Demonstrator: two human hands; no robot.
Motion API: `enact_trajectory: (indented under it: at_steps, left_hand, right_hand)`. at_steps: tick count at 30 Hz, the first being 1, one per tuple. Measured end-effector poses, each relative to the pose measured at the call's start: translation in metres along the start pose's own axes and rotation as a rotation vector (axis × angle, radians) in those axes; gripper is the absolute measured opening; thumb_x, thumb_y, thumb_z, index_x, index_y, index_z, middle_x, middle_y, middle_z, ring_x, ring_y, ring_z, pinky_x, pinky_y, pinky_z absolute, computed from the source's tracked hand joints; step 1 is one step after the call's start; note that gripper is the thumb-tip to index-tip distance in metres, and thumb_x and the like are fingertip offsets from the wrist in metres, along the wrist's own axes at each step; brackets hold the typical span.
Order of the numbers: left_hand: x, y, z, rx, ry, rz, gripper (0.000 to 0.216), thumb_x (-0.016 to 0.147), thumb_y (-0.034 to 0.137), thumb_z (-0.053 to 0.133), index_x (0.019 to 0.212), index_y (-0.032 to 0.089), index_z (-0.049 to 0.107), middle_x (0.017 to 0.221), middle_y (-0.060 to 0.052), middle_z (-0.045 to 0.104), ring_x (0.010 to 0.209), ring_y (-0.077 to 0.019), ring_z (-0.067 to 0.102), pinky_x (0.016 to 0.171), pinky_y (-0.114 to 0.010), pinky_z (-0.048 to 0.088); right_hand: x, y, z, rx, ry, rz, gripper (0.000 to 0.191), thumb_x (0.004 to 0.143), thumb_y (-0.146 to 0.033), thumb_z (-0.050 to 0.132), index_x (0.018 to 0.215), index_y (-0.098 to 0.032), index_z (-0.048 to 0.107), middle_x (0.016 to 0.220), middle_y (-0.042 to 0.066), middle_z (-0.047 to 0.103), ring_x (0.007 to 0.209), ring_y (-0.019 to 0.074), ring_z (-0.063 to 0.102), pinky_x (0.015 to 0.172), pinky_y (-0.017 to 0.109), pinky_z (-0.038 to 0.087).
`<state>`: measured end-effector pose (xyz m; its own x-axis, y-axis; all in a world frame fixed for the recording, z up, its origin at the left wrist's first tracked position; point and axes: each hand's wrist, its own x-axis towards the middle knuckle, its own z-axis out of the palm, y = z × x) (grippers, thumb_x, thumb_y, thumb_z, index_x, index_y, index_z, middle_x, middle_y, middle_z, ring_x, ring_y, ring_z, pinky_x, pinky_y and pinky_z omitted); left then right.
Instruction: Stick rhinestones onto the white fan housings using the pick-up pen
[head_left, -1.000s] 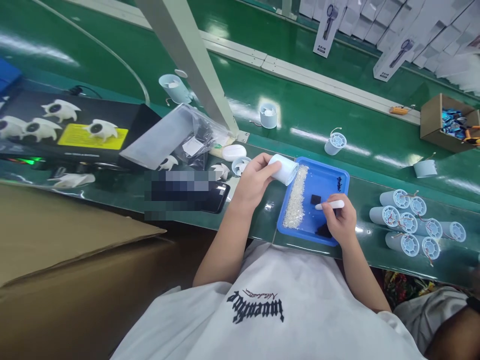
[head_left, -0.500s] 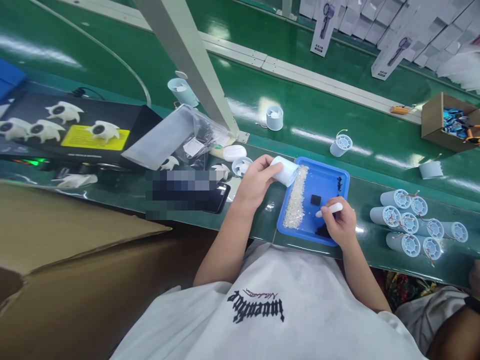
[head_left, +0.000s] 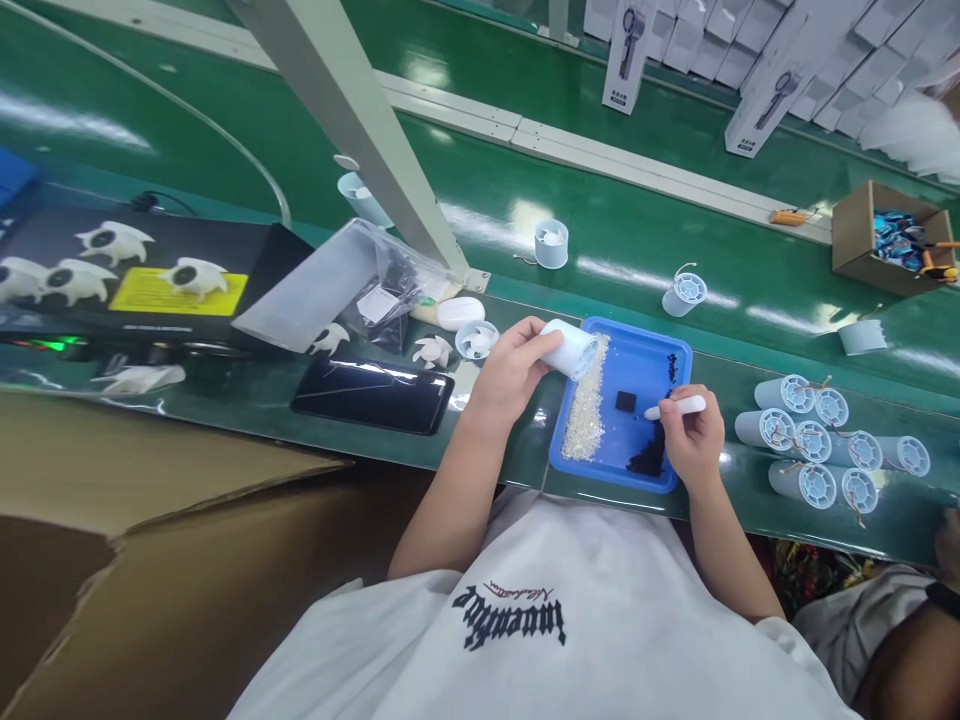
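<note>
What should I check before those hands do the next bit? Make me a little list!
1. Left hand holding the light-blue cylinder: ok.
2. Right hand holding the white pen-like tool: ok.
3. White bits and black pile lying apart in the blue tray: ok.
4. Anything stuck to the tool's tip: cannot tell, too small to see.
5. Phone outside the tray: ok.

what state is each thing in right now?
left hand: closed on light-blue cylinder
light-blue cylinder: tilted
right hand: gripping white pen-like tool
white pen-like tool: slanted, tip contact unclear
blue tray: partly filled with white and black pieces
phone: face up, screen dark
cylinder cluster at right: set down, wires exposed
small carton: open, with contents
</note>
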<state>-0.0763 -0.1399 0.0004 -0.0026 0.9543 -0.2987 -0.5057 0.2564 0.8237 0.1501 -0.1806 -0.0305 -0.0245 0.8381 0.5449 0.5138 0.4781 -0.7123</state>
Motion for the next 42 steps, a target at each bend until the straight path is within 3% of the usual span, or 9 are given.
enact_trajectory:
  at_steps: [13,18,25,30,35,42]
  left_hand:
    - [0.0006,-0.0004,-0.0012,-0.008,0.004,-0.012,0.028,0.061,0.025,0.076,0.062,0.017,0.049,0.066,0.003,0.047,0.064,-0.0083,0.045,0.058,-0.02,0.041]
    - [0.0003,-0.0008,-0.0004,0.002,0.004,-0.012,0.027,0.062,0.025,0.075,0.062,0.017,0.048,0.066,0.003,0.046,0.063,-0.0085,0.044,0.059,-0.021,0.04]
    - [-0.0021,-0.0018,0.0021,0.006,-0.007,-0.021,0.029,0.061,0.026,0.076,0.062,0.017,0.049,0.065,0.003,0.047,0.063,-0.0083,0.044,0.058,-0.021,0.039]
    - [-0.0029,-0.0039,0.0045,0.025,-0.014,-0.04,0.028,0.063,0.026,0.075,0.062,0.017,0.049,0.065,0.003,0.045,0.062,-0.0086,0.044,0.058,-0.021,0.04]
    - [-0.0031,-0.0072,0.0076,0.031,-0.021,-0.059,0.029,0.064,0.026,0.075,0.062,0.017,0.048,0.065,0.003,0.046,0.062,-0.0086,0.044,0.058,-0.021,0.04]
    - [-0.0017,-0.0072,0.0044,0.015,-0.008,-0.059,0.028,0.063,0.024,0.075,0.061,0.017,0.048,0.065,0.003,0.046,0.062,-0.0084,0.044,0.057,-0.021,0.039]
  right_hand:
    - [-0.0019,0.0012,0.0039,-0.048,-0.053,0.004,0.013,0.09,-0.028,0.059,0.08,-0.024,0.052,0.071,-0.001,0.056,0.064,0.0161,0.054,0.06,0.03,0.045]
    - [0.0032,-0.0005,0.003,-0.089,-0.139,0.035,0.015,0.09,-0.032,0.059,0.08,-0.024,0.051,0.069,-0.001,0.055,0.058,0.0151,0.051,0.055,0.029,0.043]
    - [0.003,-0.0046,0.001,-0.031,-0.016,0.014,0.015,0.093,-0.034,0.057,0.082,-0.024,0.053,0.074,0.001,0.058,0.068,0.0169,0.057,0.063,0.031,0.047]
    - [0.0,-0.0014,0.006,0.003,-0.034,0.041,0.016,0.093,-0.037,0.056,0.086,-0.023,0.054,0.076,0.002,0.06,0.069,0.0175,0.059,0.064,0.033,0.049]
    - [0.0025,0.0001,0.0063,-0.037,-0.159,-0.007,0.015,0.093,-0.038,0.055,0.087,-0.024,0.055,0.077,0.002,0.062,0.072,0.0188,0.06,0.065,0.034,0.049]
    - [0.0011,-0.0017,0.0012,-0.07,-0.078,0.002,0.011,0.095,-0.031,0.053,0.087,-0.024,0.054,0.075,0.0,0.058,0.065,0.0159,0.056,0.06,0.029,0.046]
